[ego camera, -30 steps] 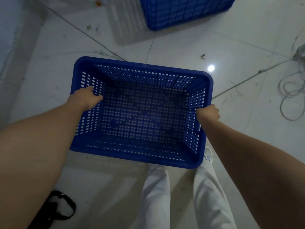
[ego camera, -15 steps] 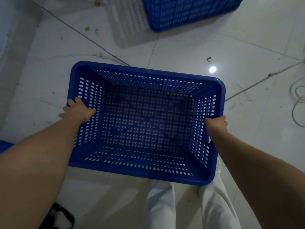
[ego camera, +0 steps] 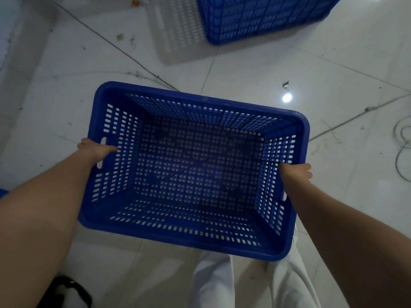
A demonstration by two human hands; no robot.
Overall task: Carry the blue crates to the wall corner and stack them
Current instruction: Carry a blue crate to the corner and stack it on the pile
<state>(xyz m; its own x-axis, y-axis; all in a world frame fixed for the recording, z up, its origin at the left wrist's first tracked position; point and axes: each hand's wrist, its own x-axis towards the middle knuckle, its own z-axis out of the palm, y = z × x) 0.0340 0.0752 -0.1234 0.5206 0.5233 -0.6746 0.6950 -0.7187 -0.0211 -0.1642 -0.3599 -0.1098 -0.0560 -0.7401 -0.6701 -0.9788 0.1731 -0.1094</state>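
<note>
Left hand (ego camera: 96, 150) grips the left short rim of the blue perforated crate (ego camera: 195, 237), thumb inside over the wall, fingers curled outside by the handle slot. Right hand (ego camera: 297, 173) grips the right short rim the same way, knuckles outside, thumb side in. Both arms bare, stretched forward and down.

Crate is held off the floor in front of the person, open top up, nothing inside, slightly skewed so its far right corner sits lower in view than its far left. Its near long rim overlaps the person's white trousers (ego camera: 213, 283).

White tiled floor (ego camera: 278, 70) below, glossy, with grout lines, bits of debris and a bright lamp reflection (ego camera: 287, 97) just beyond the crate's far right corner. Second blue crate (ego camera: 262, 17) stands on the floor at the top of view, well apart from the held one; its pale reflection spreads on the tile to its left. Loose cable loops (ego camera: 402, 150) at right edge. Dark object (ego camera: 66, 294) at bottom left by the left arm, cannot tell what. Pale wall base along left edge.
</note>
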